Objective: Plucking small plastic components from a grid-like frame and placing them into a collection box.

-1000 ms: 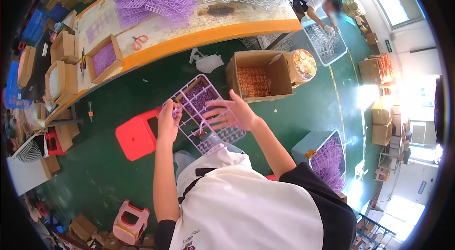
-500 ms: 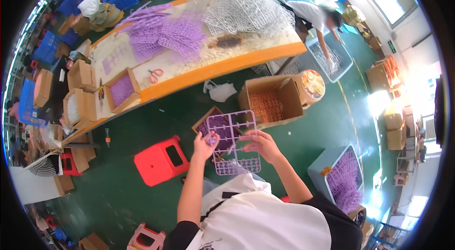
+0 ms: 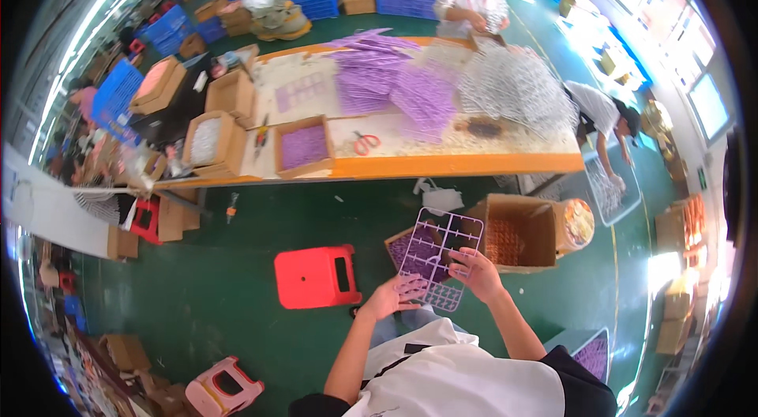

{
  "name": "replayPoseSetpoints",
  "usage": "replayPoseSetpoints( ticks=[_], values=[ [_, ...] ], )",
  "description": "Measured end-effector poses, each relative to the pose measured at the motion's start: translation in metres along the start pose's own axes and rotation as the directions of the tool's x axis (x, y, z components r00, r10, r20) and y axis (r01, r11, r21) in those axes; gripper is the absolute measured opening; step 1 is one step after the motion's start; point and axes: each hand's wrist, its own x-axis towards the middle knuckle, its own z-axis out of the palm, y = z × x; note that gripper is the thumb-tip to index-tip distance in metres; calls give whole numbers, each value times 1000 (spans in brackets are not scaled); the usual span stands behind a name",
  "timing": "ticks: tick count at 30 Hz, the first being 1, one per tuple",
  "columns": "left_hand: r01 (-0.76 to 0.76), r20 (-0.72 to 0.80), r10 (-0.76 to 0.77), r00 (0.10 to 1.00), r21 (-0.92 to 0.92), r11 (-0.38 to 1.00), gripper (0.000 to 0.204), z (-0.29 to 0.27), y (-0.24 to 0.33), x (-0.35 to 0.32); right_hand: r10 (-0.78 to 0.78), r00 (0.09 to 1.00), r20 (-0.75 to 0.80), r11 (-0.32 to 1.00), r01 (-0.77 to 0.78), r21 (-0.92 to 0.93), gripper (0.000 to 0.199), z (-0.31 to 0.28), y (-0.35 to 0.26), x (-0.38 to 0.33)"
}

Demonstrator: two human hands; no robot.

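A flat purple plastic sprue frame (image 3: 439,259), a grid with small parts along its bars, is held tilted in front of my body. My right hand (image 3: 478,276) grips its right edge, thumb and fingers closed about the bars. My left hand (image 3: 392,296) is at the lower left edge, fingers partly stretched along the bars; small purple bits show among them. Beneath the frame, partly hidden by it, is a cardboard box (image 3: 392,242) of small purple parts. To its right stands a larger cardboard box (image 3: 539,237) with orange-brown pieces inside.
A red stool (image 3: 304,279) stands to the left, a pink one (image 3: 213,387) nearer. The long table (image 3: 442,165) carries purple and clear sprue piles, red-handled scissors (image 3: 365,144) and boxes. A round tub (image 3: 579,224) adjoins the large box. Two people work beyond.
My view has turned, so the scene sits further right and the table looks level. The frame is more tilted, and my left hand has come from beside it to its lower left edge.
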Motion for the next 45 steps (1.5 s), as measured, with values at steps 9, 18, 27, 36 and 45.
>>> replayPoseSetpoints(
  ticks=[9,18,27,36,45],
  values=[
    [-464,-192,541,819,334,821,41,-37,79,-155,365,915,172,898,-298,-322,42,137,74,69],
    [-574,-421,503,755,-52,818,55,-146,65,-198,569,796,206,787,-455,-418,34,194,117,118],
    [238,-820,341,460,484,842,39,-256,-52,-173,436,810,394,851,-229,-472,34,293,48,282],
    [160,-889,340,306,400,902,33,-223,32,-136,169,797,580,912,97,-399,33,349,36,620],
    [-348,-933,336,131,274,897,33,-157,137,-126,152,813,563,964,3,-265,28,337,33,795]
  ],
)
